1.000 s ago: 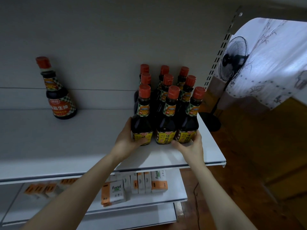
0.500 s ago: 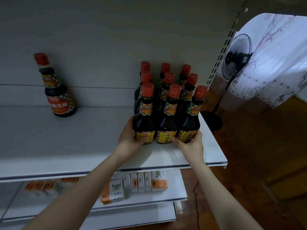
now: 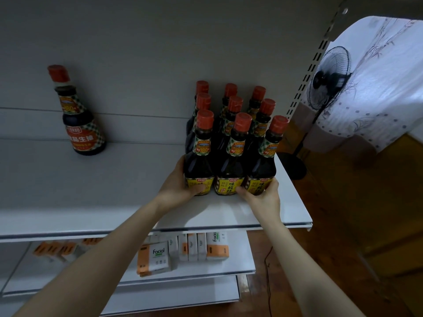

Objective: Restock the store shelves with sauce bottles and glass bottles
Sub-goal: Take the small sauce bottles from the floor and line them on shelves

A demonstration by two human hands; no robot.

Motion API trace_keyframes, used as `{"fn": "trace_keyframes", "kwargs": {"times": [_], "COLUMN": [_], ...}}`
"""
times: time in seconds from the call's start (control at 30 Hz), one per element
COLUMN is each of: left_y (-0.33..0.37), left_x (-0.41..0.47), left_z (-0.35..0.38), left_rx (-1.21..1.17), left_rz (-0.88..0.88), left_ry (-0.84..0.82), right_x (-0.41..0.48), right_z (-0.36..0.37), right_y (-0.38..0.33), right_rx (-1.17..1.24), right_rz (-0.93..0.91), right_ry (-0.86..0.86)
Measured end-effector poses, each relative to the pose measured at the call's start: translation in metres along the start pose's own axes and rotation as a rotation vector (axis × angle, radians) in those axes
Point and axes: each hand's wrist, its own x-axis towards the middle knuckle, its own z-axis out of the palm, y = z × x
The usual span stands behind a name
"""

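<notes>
White metal store shelf (image 3: 91, 191), top tier, beneath a plain grey back panel (image 3: 160, 42); light dim. Left hand (image 3: 177, 186): thumb laid across the yellow lower label of the front-left sauce bottle (image 3: 199, 165), a dark glass bottle with a red cap; palm against its left side; remaining fingers curled round behind it, mostly hidden. Right hand (image 3: 263, 197): thumb pressed low where the front-middle sauce bottle (image 3: 231, 170) meets the front-right sauce bottle (image 3: 262, 172); fingers (image 3: 273, 184) close together, curled round the right flank of the latter. These three make the front row of a block of nine like bottles, three rows of three, upright and touching, at the shelf's right end, set back from its front edge. One lone sauce bottle (image 3: 80, 124), red-orange label, upright, well apart to the left, near the back panel. Lower shelf (image 3: 240, 259): orange-and-white facial tissue packs (image 3: 158, 257), standing side by side. Right of the shelving: slotted metal upright (image 3: 309, 72), black pedestal fan (image 3: 327, 76), white patterned curtain (image 3: 377, 76), brown wooden floor (image 3: 366, 213).
</notes>
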Motion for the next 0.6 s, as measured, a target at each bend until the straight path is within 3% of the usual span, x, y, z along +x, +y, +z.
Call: {"fn": "trace_keyframes", "kwargs": {"times": [0.23,0.37,0.6], "left_y": [0.006,-0.001,-0.02], "left_x": [-0.019,-0.044,-0.096], "left_z": [-0.009,-0.029,-0.097], "left_rx": [0.43,0.718,0.863], "left_rz": [-0.065,0.117,0.124], "left_ry": [0.076,0.154,0.164], "right_x": [-0.008,-0.027,-0.079], "right_z": [-0.012,-0.023,0.017], "right_y": [-0.004,-0.004,-0.041], "right_rx": [-0.152,-0.335,-0.353], "right_rz": [0.032,-0.006,-0.185], "right_ry": [-0.066,-0.112,-0.138]}}
